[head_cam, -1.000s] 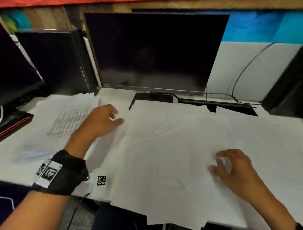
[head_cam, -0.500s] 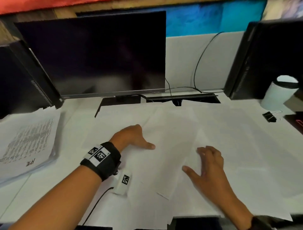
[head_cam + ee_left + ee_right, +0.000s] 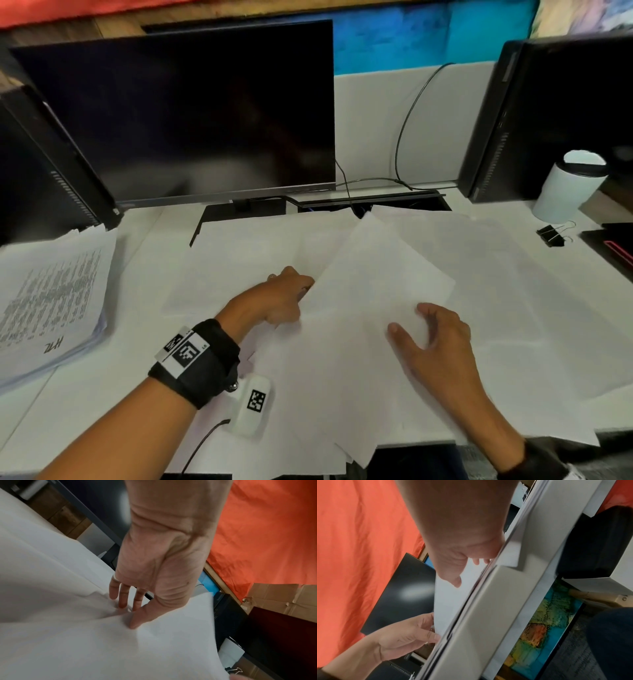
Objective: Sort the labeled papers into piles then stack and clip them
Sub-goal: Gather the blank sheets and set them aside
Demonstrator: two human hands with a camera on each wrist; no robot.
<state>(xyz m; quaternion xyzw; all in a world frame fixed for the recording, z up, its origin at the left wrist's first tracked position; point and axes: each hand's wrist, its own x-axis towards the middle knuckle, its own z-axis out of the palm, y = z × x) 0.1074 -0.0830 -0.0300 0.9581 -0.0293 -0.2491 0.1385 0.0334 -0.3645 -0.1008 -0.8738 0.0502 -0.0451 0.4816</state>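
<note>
Loose white sheets [image 3: 513,274] lie spread and overlapping across the desk in front of the monitor. My left hand [image 3: 301,291] pinches the left edge of one sheet [image 3: 380,270], which is lifted and angled over the others. In the left wrist view the thumb [image 3: 137,622] lies on top of this sheet [image 3: 171,635] and the fingers [image 3: 123,601] are under it. My right hand [image 3: 411,318] rests on the same spread with fingers loosely spread, touching the paper [image 3: 447,601]. A pile of printed papers [image 3: 51,301] sits at the far left. Black binder clips [image 3: 553,234] lie at the right.
A dark monitor [image 3: 191,113] stands behind the papers, with black computer towers at the left [image 3: 44,164] and right [image 3: 555,116]. A white cup [image 3: 568,186] stands by the clips. Cables [image 3: 404,137] run behind. Papers overhang the desk's front edge [image 3: 342,459].
My left hand came from the printed pile on the left to the middle, lay flat, and now pinches and lifts one sheet's edge. My right hand stays on the papers.
</note>
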